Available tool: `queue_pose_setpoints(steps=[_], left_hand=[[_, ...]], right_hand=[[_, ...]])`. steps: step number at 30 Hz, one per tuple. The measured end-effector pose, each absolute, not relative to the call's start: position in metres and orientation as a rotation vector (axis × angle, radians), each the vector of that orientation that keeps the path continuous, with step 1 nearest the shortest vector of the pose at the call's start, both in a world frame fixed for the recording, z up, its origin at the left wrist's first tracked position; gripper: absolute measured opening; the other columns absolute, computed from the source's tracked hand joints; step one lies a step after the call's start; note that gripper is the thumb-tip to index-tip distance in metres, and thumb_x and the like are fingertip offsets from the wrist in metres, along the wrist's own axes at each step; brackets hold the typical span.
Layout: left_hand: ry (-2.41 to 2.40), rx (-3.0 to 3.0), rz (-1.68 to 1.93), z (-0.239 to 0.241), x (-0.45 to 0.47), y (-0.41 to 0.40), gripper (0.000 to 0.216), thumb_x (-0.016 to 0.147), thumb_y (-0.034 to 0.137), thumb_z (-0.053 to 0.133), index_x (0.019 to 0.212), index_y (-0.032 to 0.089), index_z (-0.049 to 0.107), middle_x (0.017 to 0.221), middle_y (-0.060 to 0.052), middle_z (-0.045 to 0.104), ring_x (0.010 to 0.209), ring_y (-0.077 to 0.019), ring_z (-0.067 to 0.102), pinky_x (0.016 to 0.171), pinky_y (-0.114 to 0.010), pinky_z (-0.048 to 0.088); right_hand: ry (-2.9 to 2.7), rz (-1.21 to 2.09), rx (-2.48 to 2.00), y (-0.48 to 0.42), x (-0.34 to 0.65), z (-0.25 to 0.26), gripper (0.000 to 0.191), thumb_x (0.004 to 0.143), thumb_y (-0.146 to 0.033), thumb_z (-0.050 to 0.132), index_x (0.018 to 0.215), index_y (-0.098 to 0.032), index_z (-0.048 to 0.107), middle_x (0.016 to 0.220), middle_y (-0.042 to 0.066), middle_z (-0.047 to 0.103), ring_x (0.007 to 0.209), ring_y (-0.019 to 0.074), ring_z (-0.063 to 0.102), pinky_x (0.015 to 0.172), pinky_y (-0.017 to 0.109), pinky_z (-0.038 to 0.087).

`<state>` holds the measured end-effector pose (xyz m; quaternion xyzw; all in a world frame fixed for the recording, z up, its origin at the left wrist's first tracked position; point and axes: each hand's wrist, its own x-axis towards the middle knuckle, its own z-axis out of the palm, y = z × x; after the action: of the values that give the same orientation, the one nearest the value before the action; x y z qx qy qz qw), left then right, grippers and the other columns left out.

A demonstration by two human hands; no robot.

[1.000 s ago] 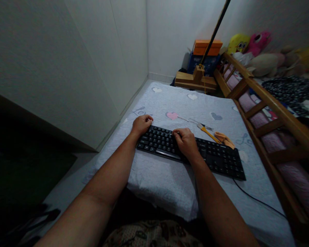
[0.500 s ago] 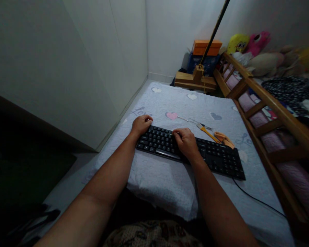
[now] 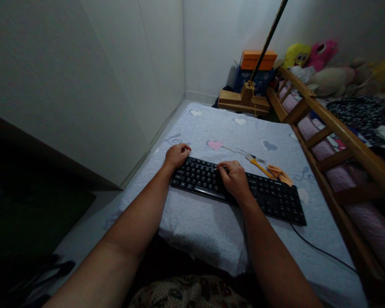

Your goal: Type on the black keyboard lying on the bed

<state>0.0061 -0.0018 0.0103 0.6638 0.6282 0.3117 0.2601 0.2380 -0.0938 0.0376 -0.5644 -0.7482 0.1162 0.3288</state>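
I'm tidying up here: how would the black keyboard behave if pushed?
The keyboard would probably move as one stiff piece, given its straight edges. Lying flat, it seems unlikely to tip or roll. Its thin, curving cable would likely flex.

Keyboard [image 3: 199, 173]: black, full-length, pale legends on keys. Lies keys up on pale, heart-patterned cloth [image 3: 205, 222]. Set aslant: left end farther from wearer, right end nearer. Space bar along near edge, glossy, catching light. Number pad at right end. Thin black cable [image 3: 321, 249] shows from near edge by right end, trails off rightward. Middle stretch partly hidden; keys there unreadable.
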Motion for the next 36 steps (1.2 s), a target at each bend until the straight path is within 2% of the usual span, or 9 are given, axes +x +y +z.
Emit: queue_pose_setpoints(steps=[11, 27, 36], left_hand=[[1.695, 1.817, 0.851, 0.0097, 0.0059, -0.0021, 0.025, 0.073, 0.028, 0.053, 0.086, 0.019, 0.072, 0.071, -0.001, 0.065, 0.069, -0.0158, 0.056, 0.064, -0.027, 0.04], [1.693, 1.815, 0.85, 0.0102, 0.0064, -0.0023, 0.026, 0.073, 0.028, 0.053, 0.087, 0.019, 0.073, 0.07, -0.001, 0.064, 0.068, -0.0159, 0.056, 0.063, -0.027, 0.04], [1.695, 1.818, 0.848, 0.01, 0.006, -0.0017, 0.025, 0.073, 0.027, 0.053, 0.086, 0.019, 0.073, 0.07, -0.001, 0.065, 0.069, -0.0158, 0.056, 0.065, -0.027, 0.041]], right_hand=[[-2.002, 0.349, -1.478, -0.0972, 0.2365, 0.0412, 0.018, 0.086, -0.02, 0.052, 0.081, -0.022, 0.068, 0.083, 0.006, 0.07, 0.086, 0.0226, 0.059, 0.081, 0.035, 0.043], [-1.931, 0.319, -1.486, -0.0944, 0.2381, 0.037, 0.017, 0.087, -0.021, 0.053, 0.087, -0.022, 0.07, 0.088, 0.007, 0.071, 0.091, 0.0243, 0.06, 0.084, 0.037, 0.044], [-1.981, 0.352, -1.474, -0.0967, 0.237, 0.0405, 0.018, 0.086, -0.021, 0.052, 0.082, -0.021, 0.069, 0.085, 0.007, 0.07, 0.087, 0.0233, 0.06, 0.082, 0.036, 0.044]])
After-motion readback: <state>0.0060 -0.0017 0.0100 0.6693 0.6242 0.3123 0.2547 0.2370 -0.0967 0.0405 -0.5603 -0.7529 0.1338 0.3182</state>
